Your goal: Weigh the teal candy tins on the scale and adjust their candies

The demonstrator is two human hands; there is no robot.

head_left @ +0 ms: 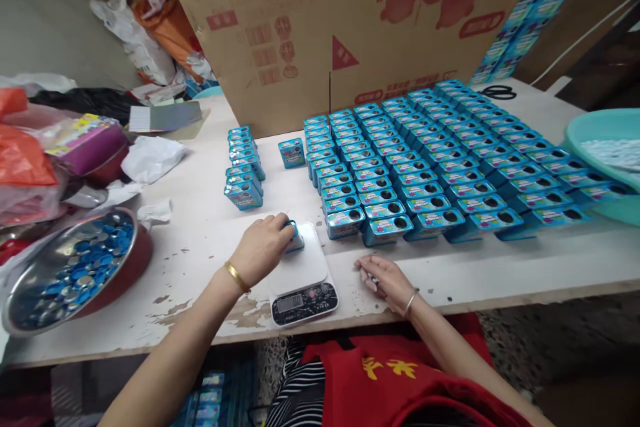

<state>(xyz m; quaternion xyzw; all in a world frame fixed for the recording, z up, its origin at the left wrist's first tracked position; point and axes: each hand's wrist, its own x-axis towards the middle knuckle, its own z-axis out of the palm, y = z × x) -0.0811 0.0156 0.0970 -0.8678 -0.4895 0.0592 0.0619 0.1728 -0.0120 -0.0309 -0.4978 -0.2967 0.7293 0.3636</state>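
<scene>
— What's hard to read from here?

— My left hand (pixel 261 248) covers most of the small blue box (pixel 295 237); its grip is clamped on it, on the white scale (pixel 300 267) at the tabletop's (pixel 200 227) near edge. The scale's display is too small to read.

— And the right?

— My right hand (pixel 383 280) rests beside the scale, fingers curled; I can't tell whether it holds anything. Rows of blue boxes (pixel 425 173) fill the right side before a cardboard carton (pixel 300 27); a bowl of blue caps (pixel 70 267) sits left.

The white table (pixel 450 273) holds rows of blue tins (pixel 425 167) past the right fingers (pixel 364 267), a scale (pixel 300 273) under the left fingers (pixel 280 227), and a bowl (pixel 70 267) far left
</scene>
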